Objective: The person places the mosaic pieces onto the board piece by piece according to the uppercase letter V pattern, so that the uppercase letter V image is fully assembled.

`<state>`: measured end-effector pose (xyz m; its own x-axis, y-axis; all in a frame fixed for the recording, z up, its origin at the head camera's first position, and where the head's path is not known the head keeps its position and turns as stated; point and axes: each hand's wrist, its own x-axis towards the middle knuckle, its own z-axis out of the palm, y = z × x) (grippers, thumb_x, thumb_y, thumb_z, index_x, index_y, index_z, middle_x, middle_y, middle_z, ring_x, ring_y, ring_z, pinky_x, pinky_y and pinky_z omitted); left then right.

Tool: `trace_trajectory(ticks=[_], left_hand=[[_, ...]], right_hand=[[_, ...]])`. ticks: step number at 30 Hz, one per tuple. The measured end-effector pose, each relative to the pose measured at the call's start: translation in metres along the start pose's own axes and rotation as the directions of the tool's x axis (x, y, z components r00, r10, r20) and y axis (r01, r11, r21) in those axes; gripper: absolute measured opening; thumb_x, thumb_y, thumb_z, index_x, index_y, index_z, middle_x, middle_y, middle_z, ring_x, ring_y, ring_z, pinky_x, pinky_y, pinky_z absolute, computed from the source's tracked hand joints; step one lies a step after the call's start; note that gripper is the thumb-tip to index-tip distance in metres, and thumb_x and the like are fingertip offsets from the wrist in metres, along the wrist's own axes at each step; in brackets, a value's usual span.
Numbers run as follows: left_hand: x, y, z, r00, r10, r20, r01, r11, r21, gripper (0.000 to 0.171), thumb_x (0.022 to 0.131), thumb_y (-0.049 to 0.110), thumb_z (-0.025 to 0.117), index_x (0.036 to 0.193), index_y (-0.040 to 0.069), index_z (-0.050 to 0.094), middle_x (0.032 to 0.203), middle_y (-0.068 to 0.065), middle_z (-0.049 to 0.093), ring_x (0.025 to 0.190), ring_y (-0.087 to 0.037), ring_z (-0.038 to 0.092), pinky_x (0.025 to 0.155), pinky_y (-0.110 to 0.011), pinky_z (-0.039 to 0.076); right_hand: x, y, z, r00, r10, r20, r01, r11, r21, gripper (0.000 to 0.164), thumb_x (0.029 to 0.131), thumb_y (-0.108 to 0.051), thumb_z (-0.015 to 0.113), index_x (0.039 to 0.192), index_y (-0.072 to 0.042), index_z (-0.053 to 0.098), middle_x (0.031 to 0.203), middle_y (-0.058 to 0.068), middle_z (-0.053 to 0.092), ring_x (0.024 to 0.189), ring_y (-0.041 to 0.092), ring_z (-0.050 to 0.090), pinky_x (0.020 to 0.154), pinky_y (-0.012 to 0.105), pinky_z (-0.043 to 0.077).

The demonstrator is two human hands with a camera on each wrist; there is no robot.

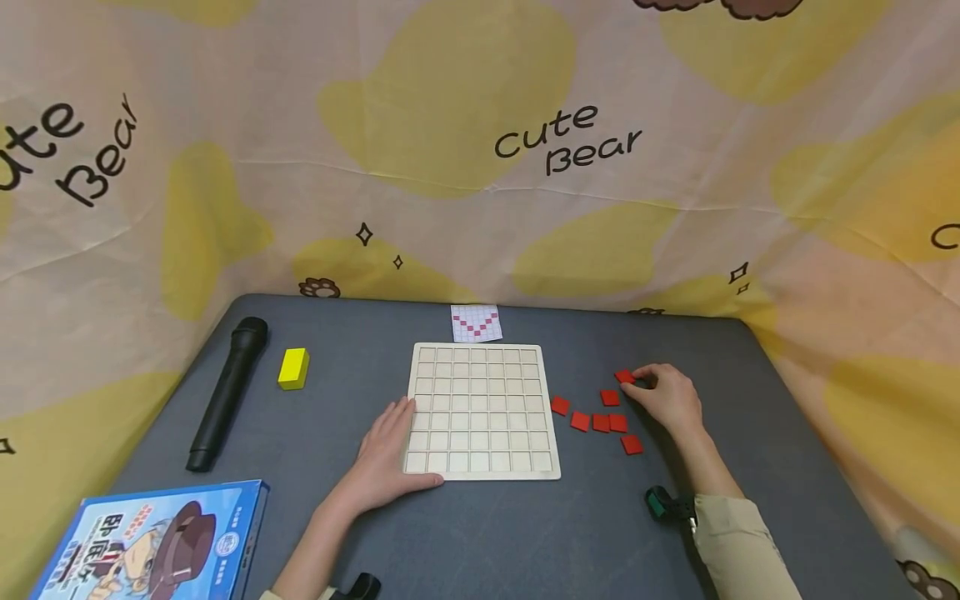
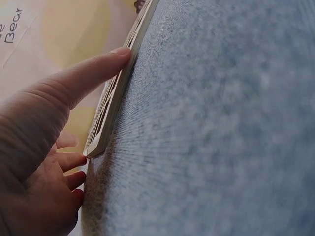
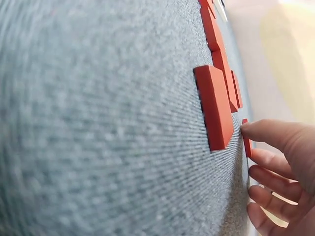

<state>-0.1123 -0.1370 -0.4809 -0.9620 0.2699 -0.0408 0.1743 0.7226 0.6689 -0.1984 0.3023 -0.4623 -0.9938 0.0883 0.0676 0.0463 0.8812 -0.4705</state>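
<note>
At the left of the frame, a black microphone lies aslant, a yellow block near its upper end. A blue box picturing a brown hat sits lower left. Yellow-patched cloth lettered "cute Bear" spans the top.

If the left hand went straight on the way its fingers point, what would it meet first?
Most likely the board: the left hand seems to touch its left edge, though depth is unclear.

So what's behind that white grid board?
Beyond the white grid board is a small gridded card with pink squares, then Cute Bear fabric. Whether the card's near edge slips under the board can't be seen.
</note>
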Motion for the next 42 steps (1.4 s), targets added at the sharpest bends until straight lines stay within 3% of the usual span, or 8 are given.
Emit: trace_trajectory(ticks=[10,15,25,32,36,42], left_hand=[[0.002,-0.005,0.003,1.000,0.006,-0.029,-0.007,1.000,-0.017,0.120,0.066,0.052,0.085,0.153,-0.001,0.023,0.159,-0.020,0.018,0.146,-0.039,0.012,0.111,-0.064,0.014],[0.003,-0.008,0.003,1.000,-0.002,-0.007,0.002,1.000,-0.022,0.121,0.067,0.054,0.084,0.154,0.001,0.020,0.161,-0.017,0.013,0.147,-0.038,0.008,0.111,-0.063,0.012],[0.005,-0.007,0.000,1.000,-0.007,0.023,0.008,1.000,-0.023,0.121,0.068,0.055,0.083,0.155,0.003,0.017,0.162,-0.015,0.011,0.147,-0.037,0.007,0.110,-0.064,0.012],[0.006,-0.008,-0.002,1.000,0.026,-0.011,-0.026,1.000,-0.015,0.119,0.066,0.054,0.084,0.155,0.003,0.022,0.161,-0.017,0.016,0.144,-0.041,0.013,0.109,-0.065,0.015],[0.008,-0.009,-0.003,0.999,0.042,-0.014,-0.042,0.999,-0.008,0.118,0.066,0.055,0.085,0.154,0.002,0.025,0.160,-0.017,0.019,0.144,-0.040,0.014,0.107,-0.066,0.017],[0.009,-0.009,-0.004,0.999,0.044,0.000,-0.044,0.999,0.015,0.118,0.066,0.056,0.084,0.153,0.000,0.026,0.158,-0.018,0.024,0.144,-0.041,0.016,0.107,-0.066,0.019]], right_hand=[[-0.003,-0.013,0.006,0.999,-0.038,-0.036,0.041,0.995,0.087,0.033,0.086,-0.029,0.073,0.108,-0.004,0.071,0.115,0.021,0.061,0.095,0.034,0.058,0.078,0.050,0.049],[-0.005,-0.031,0.012,0.996,-0.084,-0.027,0.087,0.986,0.144,0.033,0.086,-0.029,0.074,0.109,-0.005,0.072,0.119,0.021,0.061,0.097,0.035,0.060,0.081,0.050,0.049],[-0.025,-0.080,0.034,0.973,-0.228,0.019,0.216,0.943,0.253,0.027,0.081,-0.027,0.080,0.102,-0.012,0.074,0.106,0.008,0.067,0.090,0.025,0.062,0.076,0.041,0.051],[-0.043,-0.113,0.053,0.927,-0.371,0.059,0.336,0.889,0.312,0.021,0.078,-0.020,0.083,0.097,-0.015,0.075,0.095,0.001,0.067,0.079,0.020,0.057,0.066,0.030,0.047],[-0.052,-0.125,0.062,0.886,-0.458,0.075,0.409,0.847,0.340,0.019,0.079,-0.018,0.081,0.096,-0.017,0.074,0.092,-0.002,0.067,0.079,0.017,0.058,0.068,0.027,0.048],[-0.062,-0.140,0.069,0.842,-0.530,0.104,0.471,0.814,0.339,0.021,0.078,-0.016,0.081,0.097,-0.015,0.073,0.089,-0.001,0.065,0.080,0.016,0.057,0.071,0.027,0.049]])
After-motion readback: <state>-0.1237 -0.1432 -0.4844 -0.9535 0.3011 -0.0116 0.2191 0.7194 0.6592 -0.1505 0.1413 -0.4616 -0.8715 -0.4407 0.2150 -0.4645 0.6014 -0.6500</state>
